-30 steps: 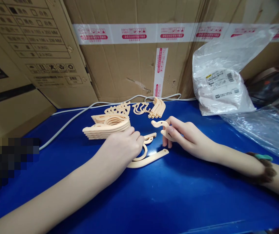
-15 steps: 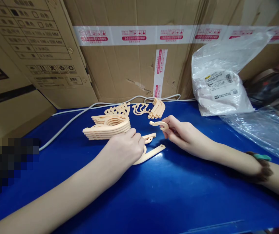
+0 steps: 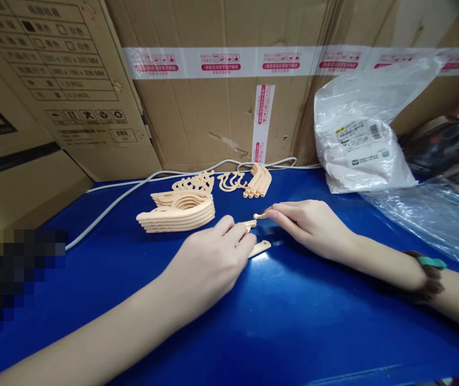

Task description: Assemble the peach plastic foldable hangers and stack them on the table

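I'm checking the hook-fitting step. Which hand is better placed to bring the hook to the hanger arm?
Probably the right hand: it pinches the small hook at its fingertips, just beside the hanger arm that the left hand holds down.

A peach plastic hook [image 3: 260, 215] is pinched at its end, only its small tip being seen. A flat peach arm piece [image 3: 258, 248] is lain on the bench [image 3: 293, 321], mostly covered, its rounded end being left exposed just below the hook.
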Tool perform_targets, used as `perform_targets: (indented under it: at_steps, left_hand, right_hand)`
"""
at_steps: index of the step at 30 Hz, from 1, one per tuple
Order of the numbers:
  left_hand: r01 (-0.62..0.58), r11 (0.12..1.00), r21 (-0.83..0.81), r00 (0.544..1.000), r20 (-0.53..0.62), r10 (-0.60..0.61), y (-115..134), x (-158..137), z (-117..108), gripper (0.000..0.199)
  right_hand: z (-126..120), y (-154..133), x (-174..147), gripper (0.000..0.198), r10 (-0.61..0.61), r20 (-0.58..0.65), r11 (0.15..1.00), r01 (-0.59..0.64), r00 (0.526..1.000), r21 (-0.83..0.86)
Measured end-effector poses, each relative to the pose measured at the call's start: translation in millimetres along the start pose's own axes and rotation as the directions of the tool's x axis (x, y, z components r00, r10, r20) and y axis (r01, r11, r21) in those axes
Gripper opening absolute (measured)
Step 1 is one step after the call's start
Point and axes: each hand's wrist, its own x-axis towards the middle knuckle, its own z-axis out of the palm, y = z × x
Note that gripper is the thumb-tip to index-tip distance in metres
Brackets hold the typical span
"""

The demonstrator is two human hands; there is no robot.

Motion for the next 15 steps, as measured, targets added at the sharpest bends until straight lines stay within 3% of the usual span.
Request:
perform_targets:
  at_steps: [3, 7, 15]
  left_hand:
    - [0.040, 0.984, -0.174, 0.998, -0.032, -0.046, 8.0, 0.2, 4.7, 0.028]
    - [0.135, 0.925, -0.354, 0.991, 0.064, -0.120, 10.9, -1.3, 12.2, 0.037]
    - [0.250, 0.834, -0.492, 0.964, 0.208, -0.167, 6.0, -1.1, 14.6, 0.025]
  right_hand:
    - [1.2, -1.7, 0.0, 0.037, -0.024, 0.001, 1.000, 0.024, 1.000, -0.004]
    - [2.6, -2.7, 0.1, 0.036, -0.036, -0.007, 0.999, 0.036, 0.999, -0.001]
    - [0.9, -1.7, 0.3, 0.037, -0.068, 0.050, 0.997, 0.069, 0.996, -0.025]
